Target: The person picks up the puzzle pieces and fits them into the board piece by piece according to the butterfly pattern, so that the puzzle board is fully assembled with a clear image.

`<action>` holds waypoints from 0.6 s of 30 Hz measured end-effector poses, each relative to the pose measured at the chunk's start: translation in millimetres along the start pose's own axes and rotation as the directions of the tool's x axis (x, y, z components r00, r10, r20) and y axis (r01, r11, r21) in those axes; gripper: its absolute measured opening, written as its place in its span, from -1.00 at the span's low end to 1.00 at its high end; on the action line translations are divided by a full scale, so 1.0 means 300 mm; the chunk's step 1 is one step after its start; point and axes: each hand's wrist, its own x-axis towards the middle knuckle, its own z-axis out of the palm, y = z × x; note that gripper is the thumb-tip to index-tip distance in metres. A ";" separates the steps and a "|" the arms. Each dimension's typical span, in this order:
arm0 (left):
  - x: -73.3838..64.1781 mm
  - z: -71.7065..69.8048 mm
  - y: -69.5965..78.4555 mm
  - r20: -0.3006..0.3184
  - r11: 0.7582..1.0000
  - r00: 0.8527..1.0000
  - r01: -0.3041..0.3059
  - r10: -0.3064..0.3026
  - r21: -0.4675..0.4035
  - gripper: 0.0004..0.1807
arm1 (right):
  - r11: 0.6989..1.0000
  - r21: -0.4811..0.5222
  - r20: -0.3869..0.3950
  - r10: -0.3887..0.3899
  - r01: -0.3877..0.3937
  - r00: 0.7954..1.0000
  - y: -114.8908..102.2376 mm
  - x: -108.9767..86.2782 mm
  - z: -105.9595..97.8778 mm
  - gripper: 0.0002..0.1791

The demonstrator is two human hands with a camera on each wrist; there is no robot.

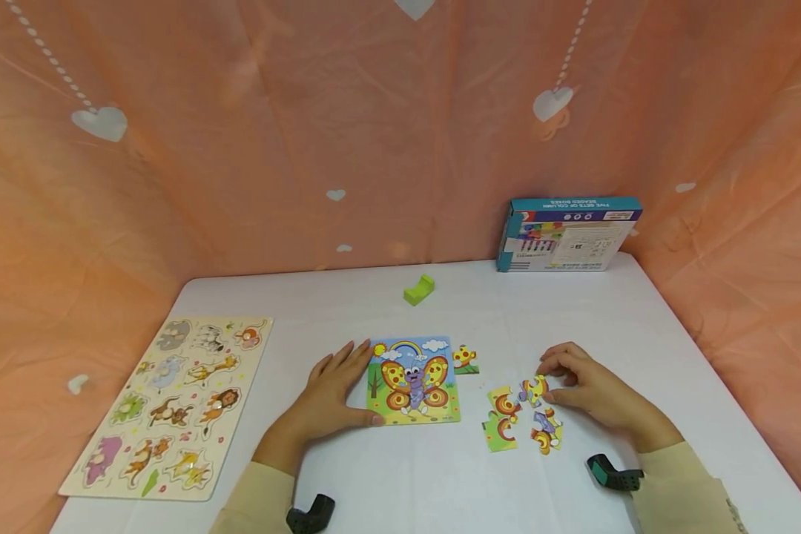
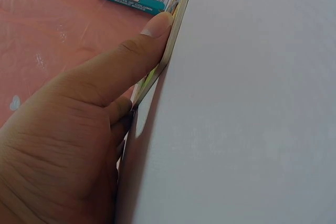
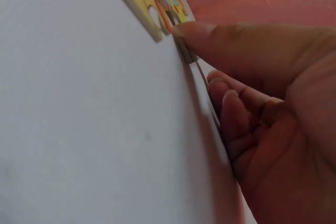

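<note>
The square butterfly puzzle board [image 1: 414, 382] lies flat mid-table. My left hand [image 1: 337, 386] rests along its left side, fingers extended by the upper corner and thumb on the lower one; the left wrist view shows the thumb [image 2: 152, 35] against the board's edge. At the right, my right hand [image 1: 590, 386] pinches a yellow and purple puzzle piece [image 1: 535, 389] between thumb and fingers, low over the table. Near it lie a butterfly-body piece [image 1: 547, 430], a green piece with a red arc [image 1: 500, 432] and an orange-swirl piece [image 1: 503, 402].
One yellow-and-green piece [image 1: 466, 360] lies beside the board's right edge. Behind is a green notched block [image 1: 419, 290]. A box of beaded columns [image 1: 570, 236] stands at the back right, and an animal puzzle board [image 1: 173, 404] lies at the left.
</note>
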 end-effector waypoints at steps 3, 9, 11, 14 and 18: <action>0.001 0.003 -0.003 0.000 1.000 1.000 0.004 -0.004 -0.004 0.34 | 0.999 0.037 -0.012 0.030 -0.030 0.999 -0.001 -0.001 0.003 -0.69; 0.000 0.005 -0.007 -0.003 1.000 1.000 0.008 -0.008 0.001 0.34 | 0.989 0.138 -0.047 0.056 -0.049 0.997 -0.003 0.003 0.007 -0.78; 0.000 0.005 -0.007 -0.003 1.000 1.000 0.006 -0.006 0.004 0.34 | 0.987 0.153 -0.064 0.058 -0.047 0.996 -0.005 0.004 0.010 -0.82; 0.001 0.004 -0.006 -0.002 1.000 1.000 0.002 -0.002 0.003 0.33 | 0.982 0.183 -0.081 0.053 -0.037 0.995 -0.013 0.005 0.018 -0.81; 0.003 0.001 -0.004 0.003 1.000 1.000 -0.003 0.003 0.004 0.33 | 0.975 0.221 -0.093 0.029 -0.008 0.995 -0.022 0.009 0.029 -0.72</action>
